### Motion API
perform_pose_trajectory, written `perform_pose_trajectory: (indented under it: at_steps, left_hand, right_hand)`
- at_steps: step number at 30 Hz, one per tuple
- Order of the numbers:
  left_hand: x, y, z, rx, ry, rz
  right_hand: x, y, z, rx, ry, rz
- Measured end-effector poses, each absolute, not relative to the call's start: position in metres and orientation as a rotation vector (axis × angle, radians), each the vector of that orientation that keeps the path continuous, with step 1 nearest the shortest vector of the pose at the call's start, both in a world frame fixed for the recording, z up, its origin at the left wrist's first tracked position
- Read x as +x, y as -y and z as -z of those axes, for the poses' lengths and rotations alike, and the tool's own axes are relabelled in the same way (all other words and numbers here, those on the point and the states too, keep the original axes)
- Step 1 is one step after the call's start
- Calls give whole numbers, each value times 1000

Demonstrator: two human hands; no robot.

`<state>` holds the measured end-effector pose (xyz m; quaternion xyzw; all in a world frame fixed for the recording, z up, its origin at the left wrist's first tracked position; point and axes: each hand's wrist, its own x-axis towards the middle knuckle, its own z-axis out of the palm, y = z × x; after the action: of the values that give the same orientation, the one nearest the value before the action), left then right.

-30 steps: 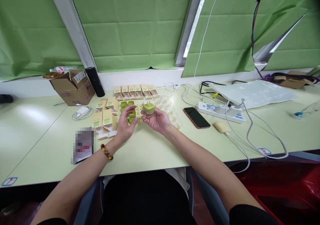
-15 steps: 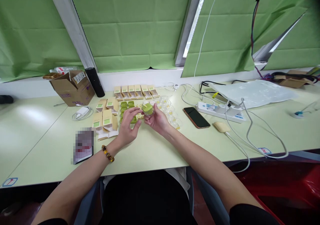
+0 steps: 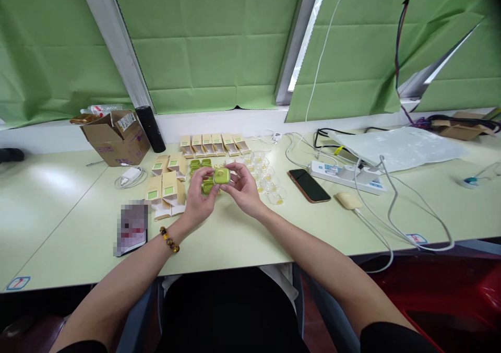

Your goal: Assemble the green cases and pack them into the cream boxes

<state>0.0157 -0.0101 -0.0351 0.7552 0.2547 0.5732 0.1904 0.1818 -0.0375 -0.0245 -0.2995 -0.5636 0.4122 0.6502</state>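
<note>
Between my two hands, above the table, is a small green case (image 3: 222,176) with rounded corners, its flat face toward me. My left hand (image 3: 200,196) grips its left side, thumb at the lower edge. On the other side, my right hand (image 3: 243,190) closes on the case with thumb and fingers. Behind my left hand lie several more green cases (image 3: 201,163), partly hidden. Clear plastic pieces with yellow parts (image 3: 268,178) lie in rows right of my right hand. Small open cartons with green labels (image 3: 166,192) stand to the left.
More cartons (image 3: 213,144) line up at the back. A dark phone (image 3: 309,186), a white power strip (image 3: 346,176) and a cream charging case (image 3: 348,201) with looping cables lie right. A tablet-like device (image 3: 133,227), charger (image 3: 130,175), cardboard box (image 3: 117,144) and black cylinder (image 3: 150,129) are left.
The green case has been turned so its flat face points toward me and has shifted slightly left. My left hand, earlier loosely beside it, now grips it together with my right hand.
</note>
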Motion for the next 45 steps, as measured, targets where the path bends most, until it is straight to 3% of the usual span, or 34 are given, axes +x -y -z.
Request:
perform_pose_trajectory:
  at_steps: [13,24,35,45]
  left_hand:
    - [16,11,40,1771,-298,-1363]
    - [18,15,36,1881,-481,-1636]
    - [18,11,31,1872,-542,-1550]
    - [13,5,36,1796,-782,-1329]
  right_hand:
    - [187,48,32,-598,1648,-300]
    - [185,49,32,-744,1458,-563]
    - [194,46,21,-753,1574,-588]
    - [203,38,17,-1017,1749,-421]
